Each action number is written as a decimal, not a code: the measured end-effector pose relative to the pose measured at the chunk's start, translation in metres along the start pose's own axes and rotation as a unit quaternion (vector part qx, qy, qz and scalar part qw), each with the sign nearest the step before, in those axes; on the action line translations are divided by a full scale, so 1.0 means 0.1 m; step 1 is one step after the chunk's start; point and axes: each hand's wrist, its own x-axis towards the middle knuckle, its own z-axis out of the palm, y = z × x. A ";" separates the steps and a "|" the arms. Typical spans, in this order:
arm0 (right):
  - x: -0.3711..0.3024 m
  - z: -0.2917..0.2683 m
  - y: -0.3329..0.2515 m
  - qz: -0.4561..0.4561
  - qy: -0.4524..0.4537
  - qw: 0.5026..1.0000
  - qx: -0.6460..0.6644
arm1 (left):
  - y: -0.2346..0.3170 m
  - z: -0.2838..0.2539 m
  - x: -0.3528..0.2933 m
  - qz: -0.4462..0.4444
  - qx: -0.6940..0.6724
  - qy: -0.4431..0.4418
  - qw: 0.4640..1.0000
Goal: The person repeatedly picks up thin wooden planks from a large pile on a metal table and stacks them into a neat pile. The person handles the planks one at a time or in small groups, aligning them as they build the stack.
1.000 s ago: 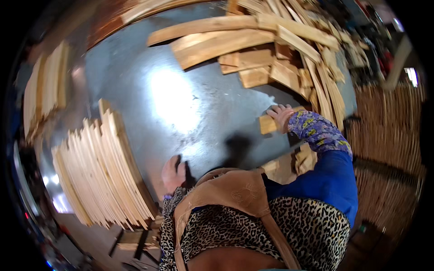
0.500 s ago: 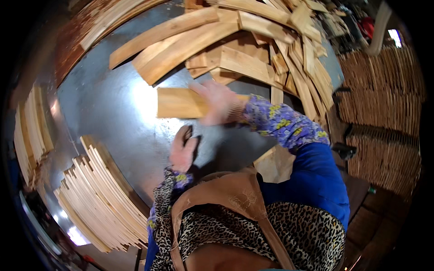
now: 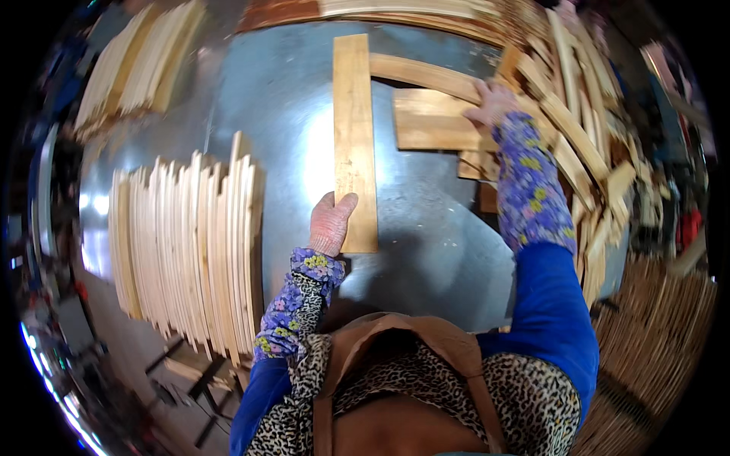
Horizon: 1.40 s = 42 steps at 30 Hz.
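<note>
Turned lengthwise since half a second ago, apparently the same wooden plank is now with the left hand, while the right hand has crossed to the plank heap on the right. Nearest the body, the left hand is closed on the near end of the wooden plank, thumb over its top face; the piece points away across the metal tabletop, between the slat stack and the plank heap. Farther out, the right hand is spread, fingers apart at a broad board, gripping nothing visibly; how firmly it touches I cannot tell. The step looks like steadying one piece while reaching among others; lifting the broad board would call for fingers under its edge. Smooth, honey-coloured and straight-edged, the wooden plank contrasts with the paler, uneven-ended slat stack and glossy grey metal tabletop. Beyond lie reddish-brown boards.
</note>
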 end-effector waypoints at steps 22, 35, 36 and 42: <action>-3.14 1.06 -2.93 -0.073 -0.021 0.841 0.536 | -0.79 -0.87 -1.21 0.011 0.155 -0.017 0.988; -2.98 1.45 -1.94 0.100 -0.088 0.848 0.514 | -1.13 -1.68 -1.75 0.234 0.527 0.232 0.784; -2.95 1.45 -2.13 0.151 -0.096 0.741 0.648 | -1.16 -1.40 -1.65 0.208 0.459 0.152 0.850; -2.80 1.24 -2.37 -0.040 0.021 0.876 0.479 | -1.08 -0.74 -1.35 -0.043 0.068 -0.081 0.993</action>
